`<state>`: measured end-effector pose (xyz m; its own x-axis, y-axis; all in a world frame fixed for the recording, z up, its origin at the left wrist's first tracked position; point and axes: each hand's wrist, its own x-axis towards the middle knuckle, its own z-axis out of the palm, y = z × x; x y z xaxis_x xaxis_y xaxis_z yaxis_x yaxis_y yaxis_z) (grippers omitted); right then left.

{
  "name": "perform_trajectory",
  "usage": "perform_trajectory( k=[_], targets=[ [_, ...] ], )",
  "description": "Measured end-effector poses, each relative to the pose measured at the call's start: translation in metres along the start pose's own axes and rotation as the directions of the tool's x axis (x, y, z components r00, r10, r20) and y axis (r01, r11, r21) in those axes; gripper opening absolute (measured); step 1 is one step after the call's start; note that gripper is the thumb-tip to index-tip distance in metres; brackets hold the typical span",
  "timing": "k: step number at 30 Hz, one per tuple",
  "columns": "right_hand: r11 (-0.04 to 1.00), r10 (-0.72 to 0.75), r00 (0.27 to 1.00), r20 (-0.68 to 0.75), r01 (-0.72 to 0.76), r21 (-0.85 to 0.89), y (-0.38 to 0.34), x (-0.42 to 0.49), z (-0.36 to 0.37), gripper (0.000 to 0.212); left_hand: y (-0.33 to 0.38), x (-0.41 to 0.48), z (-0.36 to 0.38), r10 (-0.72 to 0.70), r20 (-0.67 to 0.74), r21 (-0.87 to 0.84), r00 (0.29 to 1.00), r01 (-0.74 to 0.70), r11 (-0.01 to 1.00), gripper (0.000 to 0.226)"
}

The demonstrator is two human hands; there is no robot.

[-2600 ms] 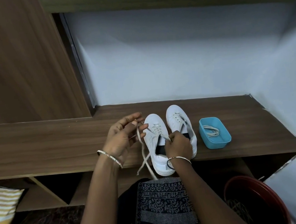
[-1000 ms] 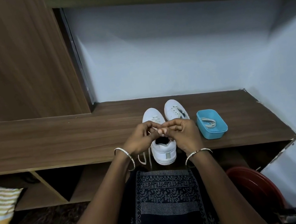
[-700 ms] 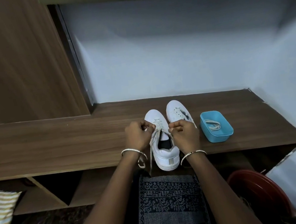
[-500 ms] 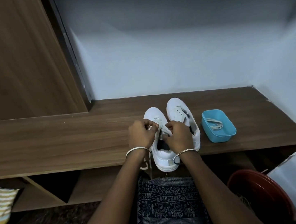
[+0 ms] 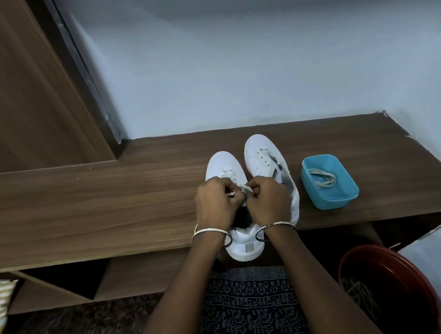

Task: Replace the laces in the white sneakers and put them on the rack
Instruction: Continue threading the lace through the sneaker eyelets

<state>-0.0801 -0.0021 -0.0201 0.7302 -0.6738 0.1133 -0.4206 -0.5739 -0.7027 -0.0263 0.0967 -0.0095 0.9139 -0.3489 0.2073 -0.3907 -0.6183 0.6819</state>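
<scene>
A pale, smooth wall (image 5: 256, 64) rises behind everything, with a tall wood-grain panel (image 5: 6, 83) at the left. Below them runs a long, flat table (image 5: 79, 213) of dark streaked wood with open cubbies under it. At the lower right sits a round red basin (image 5: 390, 270) with a glossy rim, and a dark cloth (image 5: 249, 311) woven with pale dotted bands covers the person's lap.

Two white sneakers stand side by side on the table, toes to the wall. The left sneaker (image 5: 223, 166) is smooth and rounded, and its heel hangs over the table's front edge. The right sneaker (image 5: 260, 150) shows small eyelets and a dark opening. Just to its right is a blue plastic tub (image 5: 330, 200), rectangular with rounded corners, holding a coiled pale lace (image 5: 323, 180).

The left hand (image 5: 214, 206) and right hand (image 5: 270, 201) meet over the left sneaker, each grip clamped on a flat whitish lace (image 5: 244, 189). A thin metal bangle (image 5: 208, 231) circles each wrist.
</scene>
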Motion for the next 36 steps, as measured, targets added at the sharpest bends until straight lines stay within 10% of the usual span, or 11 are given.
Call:
perform_trajectory(
  k=[16, 30, 33, 36],
  targets=[
    [0.97, 0.067, 0.98, 0.188, -0.109, 0.219, 0.01, 0.003, -0.014, 0.016, 0.0, -0.008, 0.016, -0.188, -0.009, -0.182, 0.982, 0.183, 0.966, 0.004],
    [0.964, 0.125, 0.966, -0.226, -0.064, 0.26, 0.001, -0.012, -0.011, 0.014, -0.024, -0.031, -0.005, -0.271, -0.086, 0.027, 0.959, 0.274, 0.961, 0.078],
    [0.782, 0.232, 0.964, -0.134, -0.102, 0.615, 0.008, -0.015, -0.021, 0.016, -0.03, -0.037, -0.002, -0.316, -0.089, -0.008, 0.944, 0.317, 0.948, 0.086],
    [0.281, 0.297, 0.943, 0.147, -0.234, 0.931, 0.016, -0.021, -0.046, 0.02, -0.033, -0.042, -0.002, -0.313, -0.102, -0.06, 0.944, 0.309, 0.949, 0.088]
  ],
)
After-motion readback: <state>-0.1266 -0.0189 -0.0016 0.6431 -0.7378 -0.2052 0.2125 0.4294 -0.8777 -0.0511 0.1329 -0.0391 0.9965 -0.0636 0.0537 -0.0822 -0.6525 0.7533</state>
